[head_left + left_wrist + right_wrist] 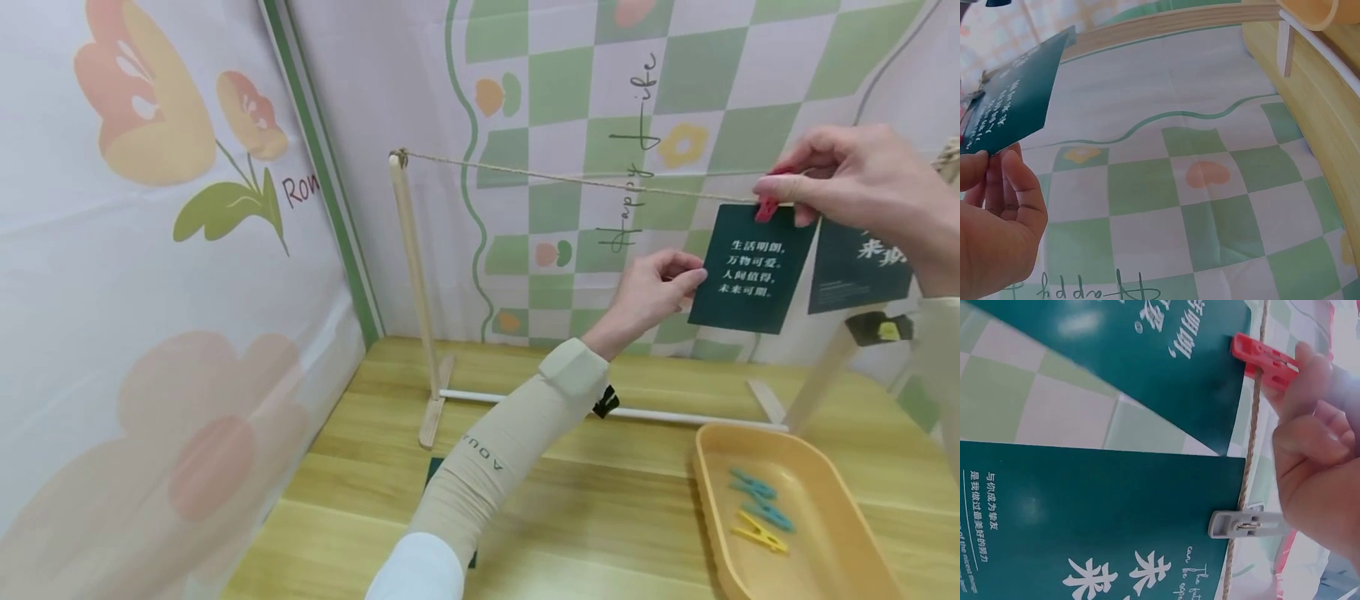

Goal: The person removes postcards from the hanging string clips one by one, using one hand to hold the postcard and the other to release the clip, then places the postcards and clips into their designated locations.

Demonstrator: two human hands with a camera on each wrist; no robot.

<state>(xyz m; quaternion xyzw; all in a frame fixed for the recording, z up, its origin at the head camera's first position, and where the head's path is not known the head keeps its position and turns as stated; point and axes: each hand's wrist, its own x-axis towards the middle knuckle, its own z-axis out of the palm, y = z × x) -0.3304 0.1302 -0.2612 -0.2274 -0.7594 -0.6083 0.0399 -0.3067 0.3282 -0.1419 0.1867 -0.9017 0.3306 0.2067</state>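
Observation:
A dark green card [753,267] with white writing hangs at a twine line [577,178]. My left hand [651,287] pinches its left edge between thumb and fingers. At the card's top edge, my right hand [862,179] pinches a red clothespin [1266,359], whose jaws sit over the twine and the card. A second green card [1097,512] hangs beside it, held to the twine by a grey clothespin [1235,524]. In the head view my right hand and wrist cover part of that second card.
A wooden post [414,275] holds the twine's left end. A white rod [667,415] runs low between the stand's feet. The orange tray [817,517] holds blue clothespins [768,510] and a yellow clothespin [761,533]. Under my left forearm, a dark green piece [433,468] lies mostly hidden.

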